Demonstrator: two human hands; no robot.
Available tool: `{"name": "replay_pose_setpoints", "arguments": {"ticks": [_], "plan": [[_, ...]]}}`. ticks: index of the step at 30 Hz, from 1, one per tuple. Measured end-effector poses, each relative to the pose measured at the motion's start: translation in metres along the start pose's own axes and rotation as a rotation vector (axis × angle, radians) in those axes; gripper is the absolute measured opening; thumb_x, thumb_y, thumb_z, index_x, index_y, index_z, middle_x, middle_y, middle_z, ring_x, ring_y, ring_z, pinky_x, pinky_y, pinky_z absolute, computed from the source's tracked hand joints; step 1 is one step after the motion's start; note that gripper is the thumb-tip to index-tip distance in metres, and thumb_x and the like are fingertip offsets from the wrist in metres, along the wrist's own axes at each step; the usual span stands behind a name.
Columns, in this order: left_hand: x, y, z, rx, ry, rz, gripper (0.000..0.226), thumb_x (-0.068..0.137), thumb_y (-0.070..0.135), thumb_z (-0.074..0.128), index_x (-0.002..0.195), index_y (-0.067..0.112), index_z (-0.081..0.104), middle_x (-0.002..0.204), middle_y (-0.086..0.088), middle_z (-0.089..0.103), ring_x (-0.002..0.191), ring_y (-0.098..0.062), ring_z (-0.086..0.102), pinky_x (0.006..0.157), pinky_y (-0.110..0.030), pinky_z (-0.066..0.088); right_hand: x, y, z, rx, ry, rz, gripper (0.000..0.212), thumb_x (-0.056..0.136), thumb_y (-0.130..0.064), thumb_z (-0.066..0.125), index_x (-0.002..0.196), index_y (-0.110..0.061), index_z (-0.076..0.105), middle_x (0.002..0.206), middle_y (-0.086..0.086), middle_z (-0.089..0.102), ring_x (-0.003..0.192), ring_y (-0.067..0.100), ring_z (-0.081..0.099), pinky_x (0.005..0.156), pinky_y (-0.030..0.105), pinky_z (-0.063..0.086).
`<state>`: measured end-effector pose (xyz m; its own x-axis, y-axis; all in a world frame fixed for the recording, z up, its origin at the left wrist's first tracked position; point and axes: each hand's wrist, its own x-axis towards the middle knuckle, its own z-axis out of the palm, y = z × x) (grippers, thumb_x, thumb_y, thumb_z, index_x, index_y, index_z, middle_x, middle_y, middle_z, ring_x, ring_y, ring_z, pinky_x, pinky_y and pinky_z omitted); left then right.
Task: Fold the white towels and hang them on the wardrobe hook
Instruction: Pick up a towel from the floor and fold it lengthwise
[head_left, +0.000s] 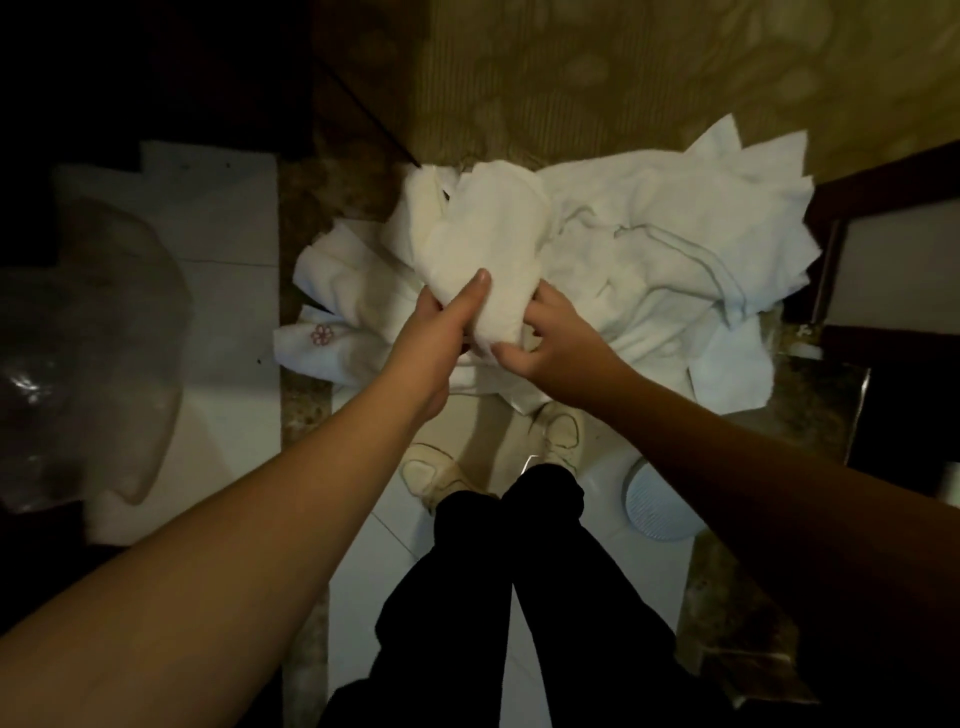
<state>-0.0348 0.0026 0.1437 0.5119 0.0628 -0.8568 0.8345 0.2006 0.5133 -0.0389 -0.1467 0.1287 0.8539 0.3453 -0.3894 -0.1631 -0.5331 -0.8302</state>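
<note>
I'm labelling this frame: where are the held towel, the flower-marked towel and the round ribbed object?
held towel (483, 244): head view, bunched middle.
flower-marked towel (332, 340): head view, beside the flower.
round ribbed object (652, 506): head view, ribbed face.

From my feed, the bunched towel (483, 244) that my left hand (441, 332) and right hand (556, 358) grip looks like soft, matt white terry cloth, creased and thick. The pile of towels (675, 244) beneath it is the same matt fabric, some pieces with a woven stripe, one with a small pink flower mark (323, 334). The floor tiles (234, 291) look smooth and slightly glossy. The carpet (623, 78) beyond looks matt, ribbed and patterned. A clear plastic bag (78, 338) at my left is glossy and crinkled. My trousers (493, 597) are matt black cloth.
</note>
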Motion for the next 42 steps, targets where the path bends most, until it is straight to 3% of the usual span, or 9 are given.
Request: {"name": "replay_pose_setpoints", "arguments": {"ticks": [5,9,13,18,24,28,32,38,42], "plan": [[-0.075,0.056,-0.015,-0.021,0.020,0.122,0.041,0.097,0.031,0.062,0.135,0.018,0.055,0.121,-0.003,0.069,0.109,-0.018,0.067,0.088,-0.031,0.058,-0.030,-0.087,-0.044,0.063,-0.132,0.070,0.054,0.088,-0.019,0.074,0.138,-0.011,0.058,0.139,-0.004,0.046,0.120,-0.006,0.040,0.096,-0.003,0.028],[-0.139,0.092,-0.027,0.030,0.031,0.221,0.043,0.100,0.032,0.058,0.138,0.015,0.052,0.122,-0.002,0.068,0.108,-0.016,0.067,0.086,-0.026,0.057,-0.055,-0.157,-0.064,0.188,-0.092,0.108,0.060,0.081,-0.054,0.060,0.132,-0.023,0.059,0.135,-0.008,0.054,0.119,0.003,0.054,0.092,0.012,0.041],[-0.214,0.123,-0.037,0.080,0.038,0.314,0.033,0.099,0.035,0.058,0.130,0.024,0.053,0.115,0.007,0.066,0.104,-0.009,0.065,0.079,-0.019,0.055,-0.083,-0.228,-0.080,0.357,0.017,0.168,0.039,0.087,-0.050,0.065,0.120,-0.030,0.057,0.115,-0.012,0.067,0.107,0.003,0.064,0.089,0.022,0.050],[-0.314,0.149,-0.055,0.105,0.024,0.393,0.035,0.093,0.036,0.067,0.125,0.025,0.059,0.118,0.004,0.070,0.109,-0.016,0.066,0.095,-0.038,0.055,-0.127,-0.324,-0.099,0.307,0.149,0.103,0.028,0.090,-0.046,0.068,0.113,-0.043,0.053,0.110,-0.018,0.066,0.105,0.004,0.063,0.088,0.028,0.052],[-0.429,0.180,-0.082,0.210,0.227,0.701,0.049,0.087,0.034,0.074,0.125,0.033,0.043,0.128,0.006,0.051,0.109,-0.005,0.056,0.084,-0.014,0.050,-0.191,-0.421,-0.115,0.253,0.120,-0.073,0.022,0.092,-0.032,0.070,0.104,-0.046,0.056,0.102,-0.016,0.070,0.095,-0.005,0.064,0.085,0.023,0.052],[-0.500,0.208,-0.097,0.305,0.323,0.898,0.030,0.091,0.039,0.069,0.116,0.039,0.053,0.120,0.012,0.047,0.120,-0.017,0.049,0.102,-0.042,0.049,-0.232,-0.472,-0.125,0.161,0.049,-0.195,0.027,0.092,-0.023,0.072,0.107,-0.040,0.058,0.100,-0.018,0.071,0.098,-0.001,0.065,0.089,0.025,0.051],[-0.567,0.213,-0.107,0.253,0.272,0.951,0.017,0.092,0.044,0.066,0.108,0.038,0.065,0.111,0.012,0.064,0.110,-0.016,0.061,0.097,-0.047,0.052,-0.272,-0.502,-0.130,0.076,-0.024,-0.270,0.023,0.091,-0.025,0.073,0.105,-0.038,0.058,0.099,-0.012,0.071,0.095,0.003,0.066,0.089,0.031,0.052],[-0.664,0.164,-0.108,0.134,0.263,1.069,0.013,0.101,0.035,0.054,0.109,0.032,0.063,0.100,0.010,0.071,0.090,-0.002,0.069,0.067,-0.013,0.055,-0.364,-0.535,-0.116,-0.047,-0.112,-0.418,0.025,0.094,-0.029,0.067,0.112,-0.033,0.050,0.106,-0.005,0.064,0.095,0.007,0.062,0.080,0.022,0.050],[-0.727,0.124,-0.108,0.085,0.312,1.143,0.024,0.103,0.033,0.051,0.119,0.025,0.067,0.103,0.006,0.073,0.091,-0.002,0.068,0.068,-0.010,0.051,-0.421,-0.543,-0.099,-0.178,-0.075,-0.523,0.030,0.094,-0.038,0.066,0.118,-0.031,0.048,0.102,-0.010,0.061,0.094,0.006,0.060,0.079,0.022,0.048]]}}
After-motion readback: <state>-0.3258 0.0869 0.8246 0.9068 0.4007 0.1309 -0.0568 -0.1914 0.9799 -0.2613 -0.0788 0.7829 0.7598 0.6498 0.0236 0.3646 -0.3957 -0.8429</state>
